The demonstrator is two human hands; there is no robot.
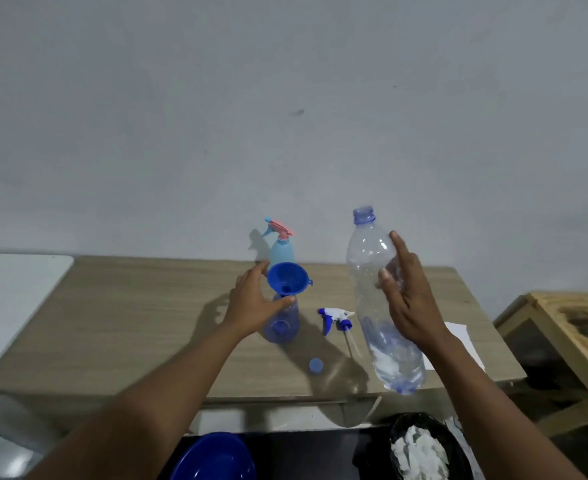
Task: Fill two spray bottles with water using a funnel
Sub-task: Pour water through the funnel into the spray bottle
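One water bottle [372, 306], water low inside, is clasped by right fingers [399, 245]; left fingers [251, 277] curl round the funnel [285, 277] atop a spray bottle [282, 327], contents unclear.

My right hand [412, 306] holds the uncapped water bottle [372, 271] nearly upright above the worktop [129, 323]. My left hand [251, 303] curls round the blue spray bottle [282, 327] under the funnel [285, 275]. A loose spray head [334, 317] lies at its 3 o'clock, and the pale spray bottle [282, 251] stands at 12.
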